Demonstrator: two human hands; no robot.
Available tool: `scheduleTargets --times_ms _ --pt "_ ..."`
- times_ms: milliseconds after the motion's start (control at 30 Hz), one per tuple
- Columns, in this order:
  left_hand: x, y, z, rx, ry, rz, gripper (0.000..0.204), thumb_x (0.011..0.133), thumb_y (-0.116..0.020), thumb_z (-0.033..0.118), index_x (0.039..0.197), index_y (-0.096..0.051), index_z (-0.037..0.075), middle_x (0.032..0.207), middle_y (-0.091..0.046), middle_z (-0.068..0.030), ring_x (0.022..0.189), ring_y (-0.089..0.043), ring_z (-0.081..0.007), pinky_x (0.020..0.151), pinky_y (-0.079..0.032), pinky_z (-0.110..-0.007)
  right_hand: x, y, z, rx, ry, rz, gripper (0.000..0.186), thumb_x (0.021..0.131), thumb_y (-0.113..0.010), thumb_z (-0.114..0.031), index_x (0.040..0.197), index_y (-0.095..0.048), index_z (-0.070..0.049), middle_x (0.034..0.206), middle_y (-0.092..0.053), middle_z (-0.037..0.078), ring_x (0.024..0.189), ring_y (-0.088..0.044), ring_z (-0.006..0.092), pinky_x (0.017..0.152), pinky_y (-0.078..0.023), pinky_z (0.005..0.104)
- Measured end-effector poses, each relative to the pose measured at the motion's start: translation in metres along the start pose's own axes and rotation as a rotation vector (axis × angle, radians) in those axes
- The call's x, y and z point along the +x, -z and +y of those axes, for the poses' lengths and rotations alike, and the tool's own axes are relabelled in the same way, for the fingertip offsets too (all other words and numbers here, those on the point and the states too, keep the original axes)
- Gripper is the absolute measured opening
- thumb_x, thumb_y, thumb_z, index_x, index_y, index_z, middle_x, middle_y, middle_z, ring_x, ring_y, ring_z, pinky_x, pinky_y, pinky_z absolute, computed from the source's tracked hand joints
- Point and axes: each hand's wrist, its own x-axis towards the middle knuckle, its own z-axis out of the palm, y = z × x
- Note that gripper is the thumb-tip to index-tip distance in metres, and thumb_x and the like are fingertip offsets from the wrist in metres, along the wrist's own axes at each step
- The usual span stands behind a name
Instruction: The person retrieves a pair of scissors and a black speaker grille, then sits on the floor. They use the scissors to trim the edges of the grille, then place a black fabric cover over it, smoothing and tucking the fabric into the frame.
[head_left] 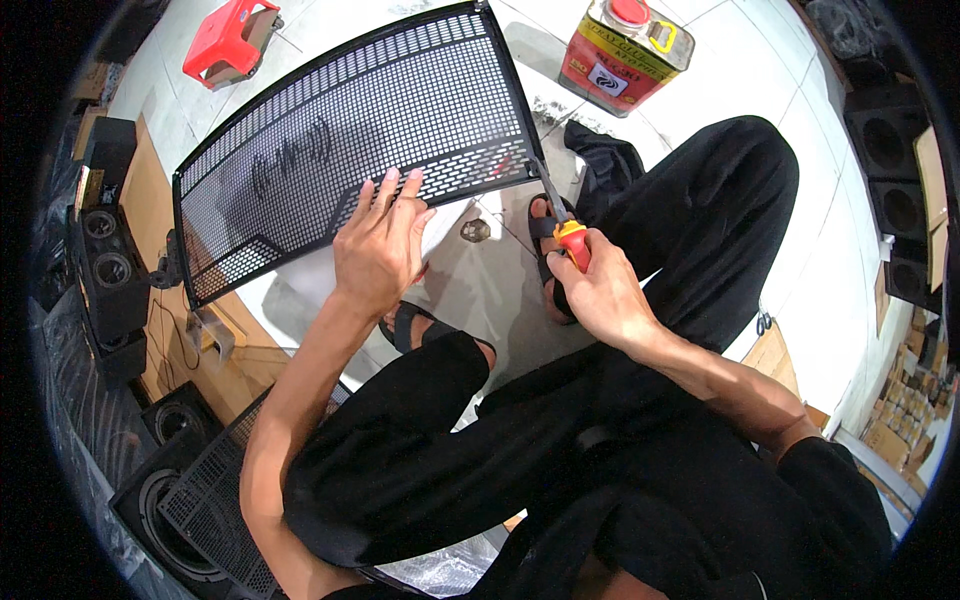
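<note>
A large black perforated metal grille (400,110) with a curved far edge is held tilted in front of me. My left hand (378,245) grips its near edge, fingers lying over the mesh and the thumb toward the underside. In my right hand (605,290) is a pair of pliers (570,240) with red and yellow handles. Their long metal jaws reach the grille's near right corner; whether they bite on the rim is too small to tell. Dark smudges show through or on the mesh at its left half.
A red plastic stool (228,45) and a red and yellow metal can (625,55) stand on the white tiled floor (740,75). Black cloth (603,165) lies by my right foot. Speaker boxes (108,270) line the left, with another grille (225,500); more speaker boxes (890,150) stand right.
</note>
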Motion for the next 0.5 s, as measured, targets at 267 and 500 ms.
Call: scheduleTargets --times_ms 267,500 --pt "-0.001 0.004 -0.001 -0.002 0.004 -0.01 0.013 0.09 -0.065 0.014 0.089 -0.064 0.001 0.121 -0.068 -0.0129 0.114 -0.063 -0.0343 0.098 -0.049 -0.049 0.006 -0.019 0.011 0.135 -0.075 -0.025 0.048 0.094 -0.057 -0.033 0.108 -0.054 0.012 0.094 -0.065 0.03 0.092 -0.066 0.0435 0.084 -0.05 0.0472" --pt "0.0 0.008 0.001 -0.009 0.019 -0.012 0.012 0.09 -0.064 0.013 0.087 -0.064 0.001 0.121 -0.068 -0.0136 0.113 -0.064 -0.035 0.098 -0.049 -0.049 0.004 -0.021 0.006 0.124 0.01 0.038 0.046 0.094 -0.06 -0.032 0.105 -0.056 0.013 0.086 -0.066 0.029 0.086 -0.067 0.0434 0.08 -0.051 0.0475"
